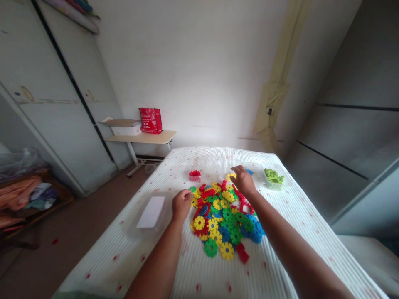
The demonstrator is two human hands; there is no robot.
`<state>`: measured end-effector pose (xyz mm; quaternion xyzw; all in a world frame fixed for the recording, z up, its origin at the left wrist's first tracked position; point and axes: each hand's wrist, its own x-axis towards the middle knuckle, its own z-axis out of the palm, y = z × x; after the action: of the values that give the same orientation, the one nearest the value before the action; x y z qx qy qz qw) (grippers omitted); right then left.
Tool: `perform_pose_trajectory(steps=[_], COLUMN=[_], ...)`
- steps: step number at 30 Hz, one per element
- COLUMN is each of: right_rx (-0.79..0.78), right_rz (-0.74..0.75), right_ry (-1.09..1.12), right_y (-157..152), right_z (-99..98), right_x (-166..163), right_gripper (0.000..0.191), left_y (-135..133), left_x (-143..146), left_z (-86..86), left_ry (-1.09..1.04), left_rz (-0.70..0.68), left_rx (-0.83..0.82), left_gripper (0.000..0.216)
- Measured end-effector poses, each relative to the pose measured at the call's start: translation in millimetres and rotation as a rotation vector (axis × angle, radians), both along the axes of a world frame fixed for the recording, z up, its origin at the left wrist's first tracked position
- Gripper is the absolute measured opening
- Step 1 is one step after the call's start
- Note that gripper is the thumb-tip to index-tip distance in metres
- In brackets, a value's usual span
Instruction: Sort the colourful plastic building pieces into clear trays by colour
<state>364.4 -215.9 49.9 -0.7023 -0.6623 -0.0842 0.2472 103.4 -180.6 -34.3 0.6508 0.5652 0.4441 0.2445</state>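
A heap of toy interlocking discs (215,224) in yellow, green, blue and red lies on the striped cloth, with other red pieces mixed in. At the heap's left edge is my left hand (181,204), its fingers pinched together; what they hold, if anything, is too small to make out. My right hand (243,180) is over the far side, thumb and fingers apart above clear plastic containers. A yellow disc (230,177) shows just beside its thumb, and a blue piece (249,171) lies behind it. I cannot tell whether the hand touches the yellow disc.
A clear box with red pieces (195,176) stands behind the heap. Light green pieces (273,176) fill another clear box at right. On the left lies a clear lid or tray with a white card (151,212). A side table (156,137) bears a red bag (151,120).
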Motion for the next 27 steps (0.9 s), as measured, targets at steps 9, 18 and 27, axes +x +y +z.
perform_pose_trajectory(steps=[9,18,27], right_rx=[-0.223,-0.337,-0.313], right_rz=[0.161,0.053,0.019], right_ry=[0.041,-0.044,-0.020], right_y=[-46,-47,-48], right_z=[-28.8,-35.9,-38.9], right_x=[-9,-23,-18], right_gripper=[0.036,0.042,0.037], left_y=[-1,-2,-2], left_x=[1,1,0], left_z=[-2.1,-1.2,-0.5], left_ry=[-0.029,-0.040,-0.032], left_rz=[-0.014,-0.018,-0.017], left_rx=[0.000,-0.003,0.002], left_gripper=[0.021,0.021,0.021])
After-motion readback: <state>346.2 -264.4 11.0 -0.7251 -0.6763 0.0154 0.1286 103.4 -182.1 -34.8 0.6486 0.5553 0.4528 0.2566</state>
